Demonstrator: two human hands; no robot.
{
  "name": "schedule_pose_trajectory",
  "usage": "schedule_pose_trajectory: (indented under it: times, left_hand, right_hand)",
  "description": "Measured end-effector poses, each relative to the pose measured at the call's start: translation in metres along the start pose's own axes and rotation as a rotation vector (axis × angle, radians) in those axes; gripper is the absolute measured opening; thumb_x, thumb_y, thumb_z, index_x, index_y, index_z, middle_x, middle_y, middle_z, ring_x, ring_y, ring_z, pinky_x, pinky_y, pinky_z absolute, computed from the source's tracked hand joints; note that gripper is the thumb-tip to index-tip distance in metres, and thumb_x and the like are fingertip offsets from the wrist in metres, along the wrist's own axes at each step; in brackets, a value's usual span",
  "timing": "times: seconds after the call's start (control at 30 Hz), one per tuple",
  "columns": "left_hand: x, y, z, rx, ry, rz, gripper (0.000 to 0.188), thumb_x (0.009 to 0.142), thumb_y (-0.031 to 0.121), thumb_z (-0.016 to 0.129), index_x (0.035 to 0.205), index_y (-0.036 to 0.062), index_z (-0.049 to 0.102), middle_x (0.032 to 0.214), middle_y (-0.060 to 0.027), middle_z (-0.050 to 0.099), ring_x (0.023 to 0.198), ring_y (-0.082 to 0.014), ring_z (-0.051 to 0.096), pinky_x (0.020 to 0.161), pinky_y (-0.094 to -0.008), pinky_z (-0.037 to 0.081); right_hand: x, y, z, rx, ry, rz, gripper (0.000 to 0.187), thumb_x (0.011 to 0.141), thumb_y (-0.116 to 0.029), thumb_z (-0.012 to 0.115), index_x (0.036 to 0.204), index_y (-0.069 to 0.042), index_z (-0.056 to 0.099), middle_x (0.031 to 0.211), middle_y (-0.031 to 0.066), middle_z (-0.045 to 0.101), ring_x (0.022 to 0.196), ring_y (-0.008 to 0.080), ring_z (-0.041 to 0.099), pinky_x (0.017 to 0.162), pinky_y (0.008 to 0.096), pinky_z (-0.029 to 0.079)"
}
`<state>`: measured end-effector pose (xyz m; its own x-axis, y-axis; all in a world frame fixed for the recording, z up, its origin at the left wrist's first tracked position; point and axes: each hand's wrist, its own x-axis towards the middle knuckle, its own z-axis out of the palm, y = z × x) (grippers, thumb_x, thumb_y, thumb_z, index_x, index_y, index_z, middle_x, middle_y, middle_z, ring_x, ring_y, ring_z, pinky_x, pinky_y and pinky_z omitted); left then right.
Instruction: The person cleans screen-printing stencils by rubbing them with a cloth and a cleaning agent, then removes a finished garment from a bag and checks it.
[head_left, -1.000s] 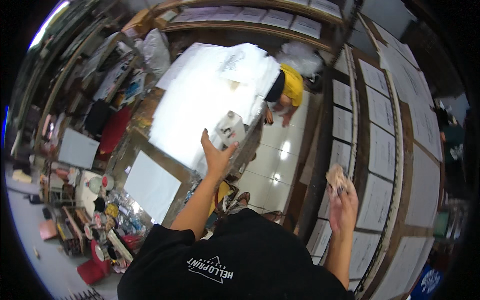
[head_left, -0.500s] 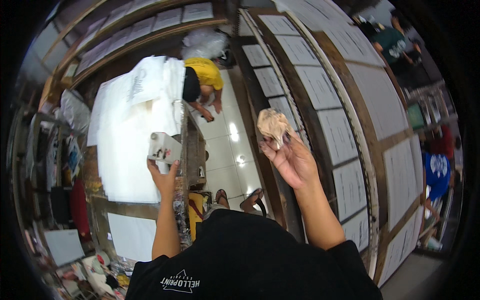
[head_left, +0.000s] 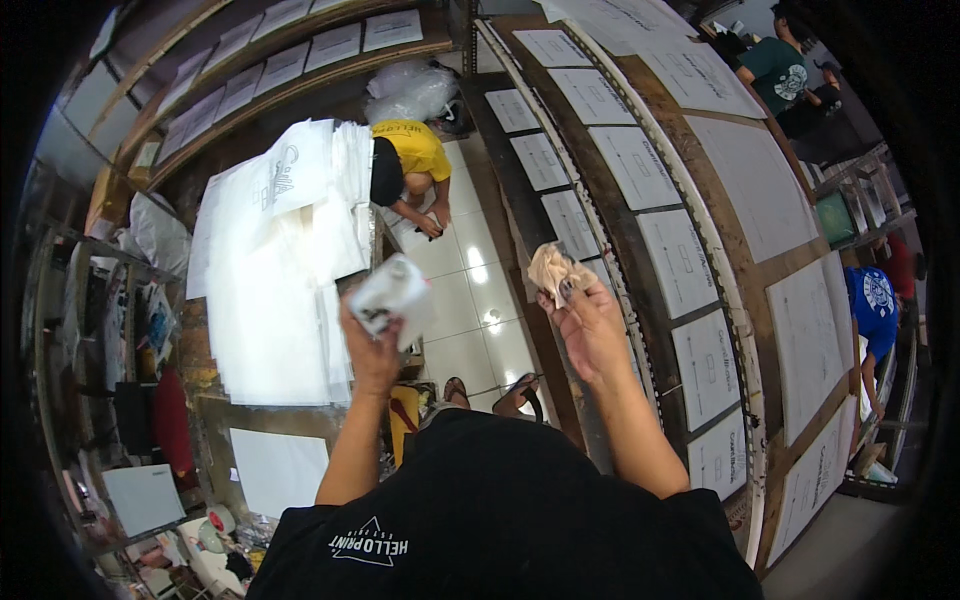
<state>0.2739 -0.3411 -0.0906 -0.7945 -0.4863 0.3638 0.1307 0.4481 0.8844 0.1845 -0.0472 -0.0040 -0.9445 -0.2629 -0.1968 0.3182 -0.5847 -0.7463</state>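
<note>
My left hand [head_left: 371,352] is closed around a small white container [head_left: 388,287] with dark smudges on its side, held up in front of me and smeared by motion. Pinched in the fingertips of my right hand [head_left: 597,330] is a crumpled tan cloth [head_left: 556,268], at about the same height. Dark stains mark the fingers that grip it. Beyond the container, to the left, lies a thick stack of white printed sheets [head_left: 270,330] on a bench.
Long wooden boards with rows of printed sheets [head_left: 680,262] run along my right. A person in a yellow shirt [head_left: 412,150] crouches on the tiled floor [head_left: 455,300] ahead. Other people [head_left: 872,300] work at the far right. Racks [head_left: 300,80] with sheets stand at the far left.
My left hand has lifted the white container away from the paper stack and moved it right, toward the middle. My right hand, with the cloth, has come slightly lower.
</note>
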Motion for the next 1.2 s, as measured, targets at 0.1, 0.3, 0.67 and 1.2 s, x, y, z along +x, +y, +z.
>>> schedule_pose_trajectory:
  times: [0.1, 0.3, 0.67, 1.2]
  left_hand:
    - [-0.016, 0.031, 0.005, 0.095, -0.294, 0.074, 0.077, 0.083, 0.023, 0.08, 0.144, -0.0028, 0.04, 0.125, -0.0228, 0.056, 0.114, -0.037, 0.058, 0.1, -0.0431, 0.046]
    - [-0.022, 0.08, 0.013, 0.282, -0.564, 0.186, 0.086, 0.075, 0.029, 0.085, 0.145, 0.0002, 0.044, 0.116, -0.0221, 0.062, 0.105, -0.0408, 0.06, 0.095, -0.0454, 0.047]
    - [-0.004, 0.119, 0.022, 0.467, -0.673, 0.307, 0.084, 0.078, 0.037, 0.081, 0.145, 0.0017, 0.046, 0.096, -0.0176, 0.058, 0.09, -0.0374, 0.057, 0.083, -0.0444, 0.045]
    - [0.01, 0.158, 0.047, 0.56, -0.719, 0.394, 0.08, 0.079, 0.036, 0.08, 0.145, 0.0041, 0.048, 0.095, -0.0147, 0.056, 0.089, -0.0338, 0.057, 0.081, -0.0425, 0.045]
  right_hand:
    - [-0.019, 0.019, -0.003, -0.059, 0.028, 0.03, 0.031, 0.101, -0.002, 0.049, 0.132, 0.002, 0.056, 0.128, 0.0128, 0.065, 0.116, 0.021, 0.063, 0.103, 0.0396, 0.049]
    - [-0.04, 0.034, -0.019, -0.162, 0.105, 0.09, 0.031, 0.101, -0.001, 0.054, 0.131, 0.003, 0.056, 0.126, 0.0115, 0.066, 0.114, 0.018, 0.064, 0.099, 0.0324, 0.05]
    - [-0.04, 0.028, -0.039, -0.06, 0.058, 0.118, 0.027, 0.101, -0.003, 0.056, 0.128, 0.002, 0.059, 0.126, 0.0106, 0.066, 0.114, 0.0173, 0.064, 0.099, 0.0339, 0.052]
    - [-0.042, 0.01, -0.061, 0.145, 0.099, 0.154, 0.026, 0.103, -0.001, 0.049, 0.127, 0.006, 0.055, 0.126, 0.0139, 0.063, 0.114, 0.0221, 0.064, 0.099, 0.0362, 0.055]
